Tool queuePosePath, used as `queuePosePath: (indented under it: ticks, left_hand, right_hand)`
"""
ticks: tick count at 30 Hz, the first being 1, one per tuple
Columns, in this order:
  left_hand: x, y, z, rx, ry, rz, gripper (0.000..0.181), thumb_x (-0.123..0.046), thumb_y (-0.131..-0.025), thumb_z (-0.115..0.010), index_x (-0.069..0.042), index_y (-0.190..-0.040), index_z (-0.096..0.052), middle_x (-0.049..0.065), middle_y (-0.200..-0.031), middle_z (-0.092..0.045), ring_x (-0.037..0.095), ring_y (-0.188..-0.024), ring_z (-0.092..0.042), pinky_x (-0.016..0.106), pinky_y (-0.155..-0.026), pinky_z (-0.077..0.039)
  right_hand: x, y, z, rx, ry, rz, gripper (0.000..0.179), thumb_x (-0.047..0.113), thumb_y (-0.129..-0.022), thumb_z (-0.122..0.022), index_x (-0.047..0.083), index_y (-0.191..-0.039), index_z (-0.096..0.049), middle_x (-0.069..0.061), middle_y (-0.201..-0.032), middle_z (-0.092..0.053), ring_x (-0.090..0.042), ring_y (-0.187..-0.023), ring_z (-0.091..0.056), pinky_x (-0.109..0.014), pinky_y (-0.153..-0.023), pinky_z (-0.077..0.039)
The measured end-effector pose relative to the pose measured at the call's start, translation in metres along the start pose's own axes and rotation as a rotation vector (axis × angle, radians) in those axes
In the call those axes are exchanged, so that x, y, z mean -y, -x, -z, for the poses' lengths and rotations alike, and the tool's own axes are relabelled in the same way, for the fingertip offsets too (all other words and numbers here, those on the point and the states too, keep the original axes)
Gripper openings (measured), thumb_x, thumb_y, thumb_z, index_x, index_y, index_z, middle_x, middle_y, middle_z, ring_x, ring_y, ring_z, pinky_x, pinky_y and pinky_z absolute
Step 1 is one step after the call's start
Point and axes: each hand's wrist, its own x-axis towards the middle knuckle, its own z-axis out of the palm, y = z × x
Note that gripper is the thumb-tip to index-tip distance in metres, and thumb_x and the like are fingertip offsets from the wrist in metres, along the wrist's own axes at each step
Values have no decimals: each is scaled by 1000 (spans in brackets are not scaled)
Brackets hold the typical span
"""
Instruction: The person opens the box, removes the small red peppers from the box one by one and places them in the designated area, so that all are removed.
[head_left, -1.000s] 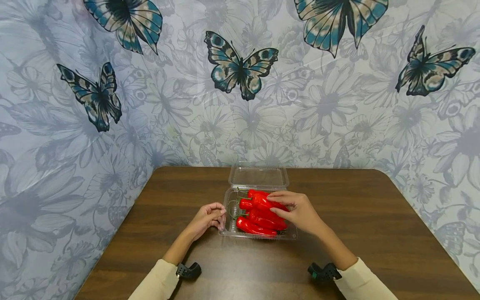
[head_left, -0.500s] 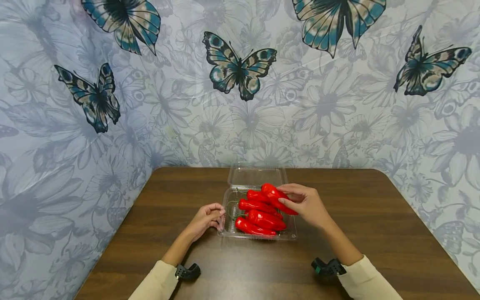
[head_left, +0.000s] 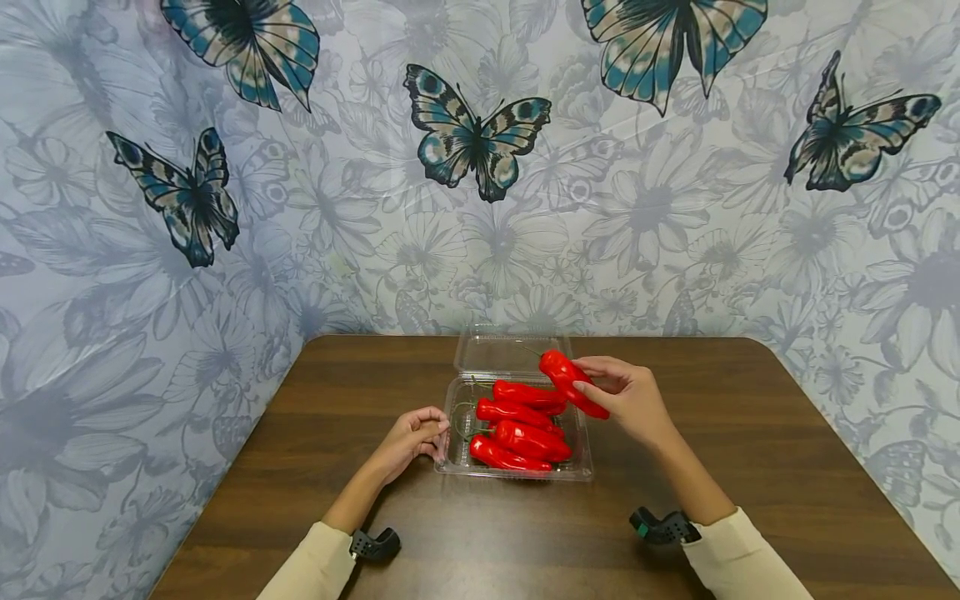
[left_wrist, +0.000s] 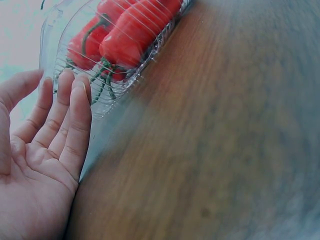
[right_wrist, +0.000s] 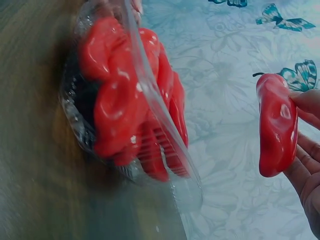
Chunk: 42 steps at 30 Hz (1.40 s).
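In the head view a clear plastic clamshell container (head_left: 447, 450) lies on the table with its lid raised at the back. Several red peppers (head_left: 525, 440) with green stems lie side by side in it. My right hand (head_left: 628, 398) pinches one long red pepper (head_left: 561, 377) between thumb and fingers, holding it tilted above the container's back right corner. The right wrist view has this held pepper (right_wrist: 277, 127) apart from the others. At the container's left edge, my left hand (head_left: 411, 440) pinches the rim between thumb and fingers; the left wrist view shows its fingertips (left_wrist: 80, 92) against the clear wall.
The brown wooden table (head_left: 720, 433) extends to both sides of the container. Behind it hangs a floral cloth with butterflies (head_left: 480, 137). The transparent lid (head_left: 513, 352) stands near the table's back edge.
My right hand has lifted one red pepper from among the others, moving it up and to the right. The left hand has kept its place at the container's rim.
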Motion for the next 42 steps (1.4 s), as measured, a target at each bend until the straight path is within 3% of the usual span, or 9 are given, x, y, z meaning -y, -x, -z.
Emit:
queuePosePath:
  ticks: [6, 13, 20, 27, 31, 37, 42]
  left_hand:
    - [0, 0, 0, 7, -2, 1, 6, -10, -103, -56, -5, -104, -61, 2, -79, -65, 15, -63, -64, 27, -59, -56]
    - [1, -1, 0, 5, -7, 1, 7, -8, -104, -55, -2, -105, -59, 3, -78, -65, 14, -63, -64, 26, -59, -56]
    - [2, -1, 1, 7, -7, -7, 13, -8, -103, -55, 4, -107, -57, 3, -78, -65, 14, -63, -64, 26, -59, -57]
    - [2, -1, 1, -6, -15, 5, 8, -10, -103, -57, -3, -105, -60, 2, -79, -65, 14, -63, -64, 27, -60, -56]
    - [2, -2, 1, 2, -10, 2, 9, -9, -103, -56, -1, -106, -59, 2, -79, -65, 14, -63, -64, 27, -60, -57]
    - [1, -2, 1, 2, -11, 2, 12, -9, -104, -56, 3, -107, -57, 3, -79, -65, 15, -63, -64, 26, -59, -56]
    - [1, -1, 1, 15, -21, -9, 23, -8, -104, -54, 14, -111, -50, 3, -79, -65, 14, -64, -63, 26, -59, -56]
  right_hand:
    - [20, 0, 8, -48, 23, -13, 33, 0, -88, -77, -5, -120, -71, -22, -117, -70, -28, -95, -73, -26, -71, -60]
    - [20, -2, 19, -95, 51, -18, 31, 1, -88, -77, -6, -118, -71, -24, -119, -69, -15, -98, -71, -24, -73, -59]
    - [11, -3, 29, -125, 25, -35, 32, 2, -89, -77, -7, -119, -70, -27, -121, -68, -17, -99, -71, -22, -76, -58]
    - [9, -3, 39, -167, 31, -76, 34, 5, -91, -76, -7, -121, -69, -28, -120, -68, -10, -96, -72, -22, -75, -58]
    - [8, -3, 45, -205, 66, -105, 34, 8, -91, -76, -8, -121, -69, -26, -118, -69, -7, -94, -71, -21, -74, -58]
    - [-12, -4, 55, -250, 58, -141, 36, 10, -92, -76, -7, -123, -69, -21, -116, -72, -7, -91, -72, -23, -72, -59]
    - [-39, -5, 65, -271, 7, -159, 39, 12, -91, -77, -4, -125, -68, -18, -114, -73, -4, -90, -72, -25, -70, -59]
